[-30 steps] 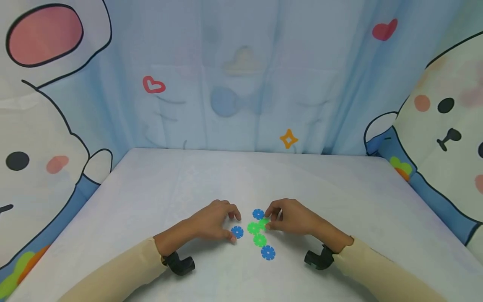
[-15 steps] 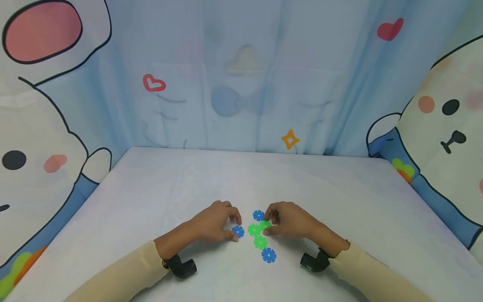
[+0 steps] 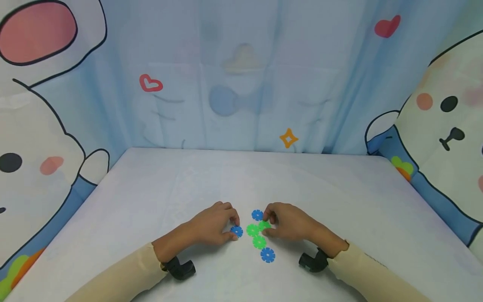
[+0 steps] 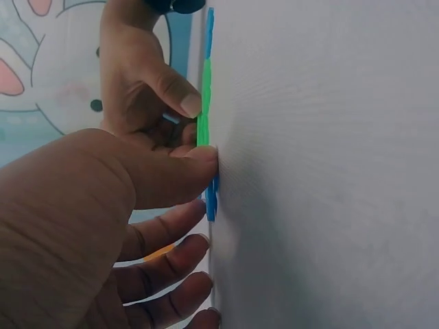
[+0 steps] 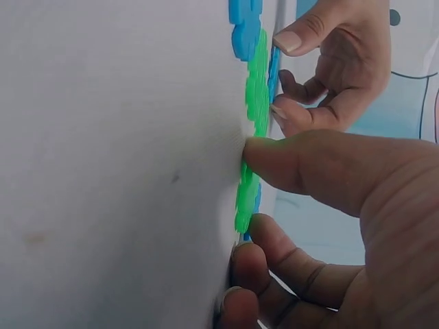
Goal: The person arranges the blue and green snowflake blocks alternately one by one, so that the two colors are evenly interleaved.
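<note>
Flat, notched plastic discs lie on the white table, three green and three blue. My left hand [image 3: 212, 223] pinches the left blue disc [image 3: 237, 231] by its edges between thumb and index finger. My right hand [image 3: 292, 221] has thumb and index finger on opposite edges of the upper right green disc [image 3: 265, 225]. Beside that one lies a second green disc [image 3: 252, 230], with the third green disc [image 3: 259, 242] just below. One blue disc [image 3: 257, 215] sits at the far end of the group, another blue disc [image 3: 268, 255] at the near end. In the right wrist view, the thumb [image 5: 274, 159] touches green plastic.
The white table [image 3: 181, 180] extends around the discs, its far edge against a light blue curtain [image 3: 241, 42] with printed hearts and cartoon animals. A black wrist camera [image 3: 180, 268] is on the left wrist, another black camera [image 3: 314, 261] on the right.
The left thumb and index finger have closed in on the left blue disc. My right hand has shifted slightly, staying at the green disc. The discs have hardly moved.
</note>
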Demonstrator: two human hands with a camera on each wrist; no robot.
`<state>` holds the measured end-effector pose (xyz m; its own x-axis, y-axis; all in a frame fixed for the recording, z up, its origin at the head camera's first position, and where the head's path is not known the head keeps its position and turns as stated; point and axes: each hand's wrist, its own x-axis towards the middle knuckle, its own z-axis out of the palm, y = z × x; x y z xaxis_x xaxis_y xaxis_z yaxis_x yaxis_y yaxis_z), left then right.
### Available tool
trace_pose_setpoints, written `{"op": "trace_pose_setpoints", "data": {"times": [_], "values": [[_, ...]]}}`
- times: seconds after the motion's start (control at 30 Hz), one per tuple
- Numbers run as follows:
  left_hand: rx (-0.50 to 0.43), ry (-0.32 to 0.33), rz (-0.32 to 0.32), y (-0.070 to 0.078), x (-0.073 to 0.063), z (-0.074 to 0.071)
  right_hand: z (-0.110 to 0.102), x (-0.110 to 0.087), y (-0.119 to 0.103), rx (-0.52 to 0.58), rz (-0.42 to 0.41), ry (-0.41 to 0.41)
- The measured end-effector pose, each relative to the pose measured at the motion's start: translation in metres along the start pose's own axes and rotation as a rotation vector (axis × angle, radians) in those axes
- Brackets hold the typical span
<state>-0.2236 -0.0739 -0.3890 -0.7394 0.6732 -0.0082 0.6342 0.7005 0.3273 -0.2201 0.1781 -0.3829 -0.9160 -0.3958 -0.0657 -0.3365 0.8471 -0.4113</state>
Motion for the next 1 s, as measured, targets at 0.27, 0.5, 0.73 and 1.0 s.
{"op": "trace_pose_setpoints", "data": {"times": [0.27,0.5,0.73,1.0], "values": [[0.014,-0.002,0.015,0.002,0.0,-0.001,-0.001,-0.002,0.007,-0.032,-0.088,-0.002],[0.026,0.028,0.003,0.001,-0.001,-0.002,-0.002,-0.002,0.011,-0.035,-0.158,0.001],[-0.04,0.043,-0.03,-0.001,-0.001,-0.004,-0.002,0.0,0.009,-0.045,-0.136,-0.001],[-0.062,0.029,-0.036,0.0,-0.002,-0.008,-0.008,0.0,0.01,0.02,-0.167,-0.047]]}}
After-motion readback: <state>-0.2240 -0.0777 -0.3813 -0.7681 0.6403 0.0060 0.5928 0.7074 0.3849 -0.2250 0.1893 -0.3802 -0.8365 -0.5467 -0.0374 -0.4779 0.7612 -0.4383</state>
